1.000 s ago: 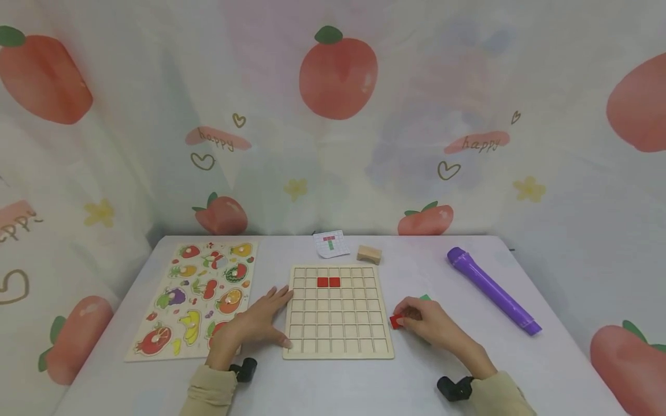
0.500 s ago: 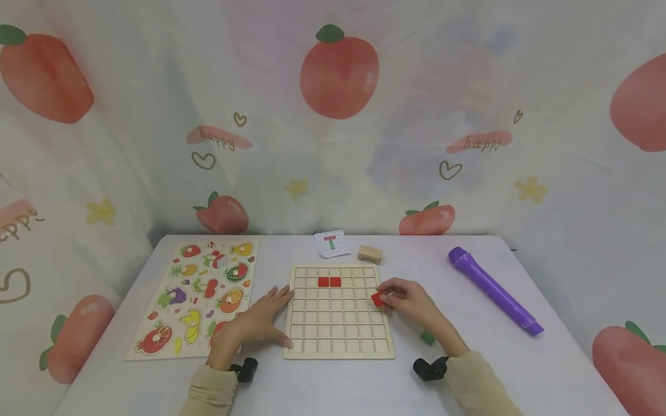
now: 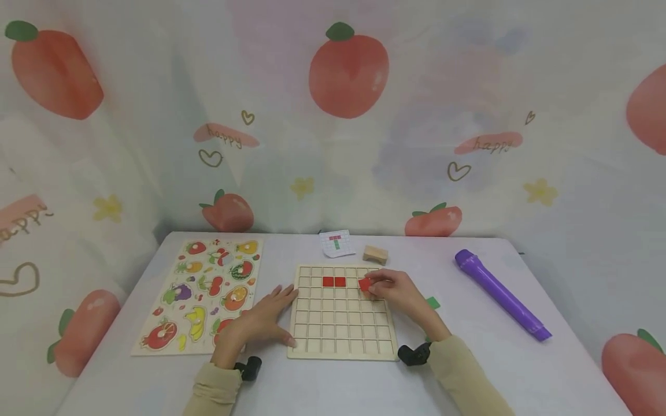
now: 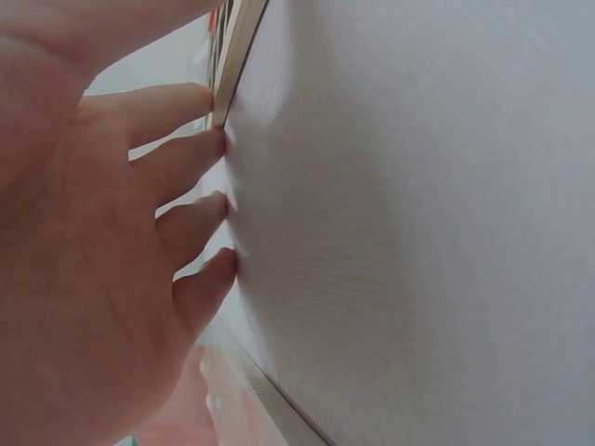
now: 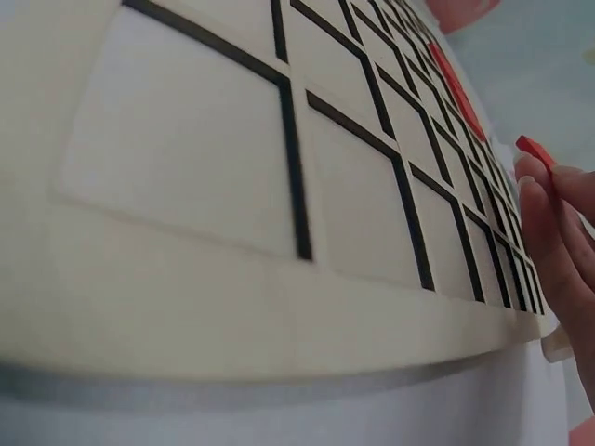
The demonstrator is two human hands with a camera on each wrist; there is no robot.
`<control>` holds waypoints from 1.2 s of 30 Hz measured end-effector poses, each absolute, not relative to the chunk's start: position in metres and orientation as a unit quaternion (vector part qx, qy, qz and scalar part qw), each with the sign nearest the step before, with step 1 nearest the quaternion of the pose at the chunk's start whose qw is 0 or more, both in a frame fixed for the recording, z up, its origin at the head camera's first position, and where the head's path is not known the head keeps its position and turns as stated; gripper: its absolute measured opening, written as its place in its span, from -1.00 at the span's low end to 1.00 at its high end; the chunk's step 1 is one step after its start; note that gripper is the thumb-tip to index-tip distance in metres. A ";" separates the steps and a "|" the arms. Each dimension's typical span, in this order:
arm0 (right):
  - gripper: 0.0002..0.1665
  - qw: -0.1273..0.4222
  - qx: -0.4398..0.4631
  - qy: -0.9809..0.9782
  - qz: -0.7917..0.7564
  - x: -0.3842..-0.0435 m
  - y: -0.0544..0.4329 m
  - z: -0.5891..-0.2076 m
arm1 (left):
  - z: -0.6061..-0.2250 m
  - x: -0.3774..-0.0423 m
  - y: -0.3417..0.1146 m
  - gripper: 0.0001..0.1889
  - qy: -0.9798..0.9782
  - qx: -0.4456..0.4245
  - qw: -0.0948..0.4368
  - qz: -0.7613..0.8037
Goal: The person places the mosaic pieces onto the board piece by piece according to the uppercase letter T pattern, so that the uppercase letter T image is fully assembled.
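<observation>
A wooden grid board (image 3: 340, 330) lies at the middle of the table, with two red square tiles (image 3: 334, 282) side by side in its second row from the back. My right hand (image 3: 398, 292) pinches another red tile (image 3: 365, 284) over the board's back right part, a gap to the right of that pair. In the right wrist view this tile (image 5: 534, 150) is tilted between the fingertips, above the grid. My left hand (image 3: 262, 320) is spread at the board's left edge, fingers and thumb touching it. The left wrist view shows its palm (image 4: 93, 251) and fingertips down on the tabletop.
A green tile (image 3: 433, 303) lies behind the right forearm. Behind the board are a paper card (image 3: 337, 244) with a red and green T pattern and a small wooden block (image 3: 375, 255). A fruit puzzle board (image 3: 177, 312) lies left, a purple microphone-shaped object (image 3: 502, 294) right.
My right hand has carried the red tile from beside the board's right edge leftward and back, over the grid. The left hand stays at the board's edge. The head view has shifted slightly.
</observation>
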State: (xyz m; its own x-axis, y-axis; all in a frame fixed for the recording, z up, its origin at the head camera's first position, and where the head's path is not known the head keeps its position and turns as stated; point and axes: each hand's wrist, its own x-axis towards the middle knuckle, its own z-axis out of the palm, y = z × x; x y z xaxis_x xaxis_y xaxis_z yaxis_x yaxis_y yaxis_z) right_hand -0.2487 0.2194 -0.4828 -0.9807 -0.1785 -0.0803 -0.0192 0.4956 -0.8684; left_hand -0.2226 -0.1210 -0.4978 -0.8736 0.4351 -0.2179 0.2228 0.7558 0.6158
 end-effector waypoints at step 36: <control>-0.66 0.055 -0.091 0.910 -0.401 -0.281 0.194 -0.497 | -0.496 -0.225 -0.120 0.16 0.919 0.187 0.179 0.299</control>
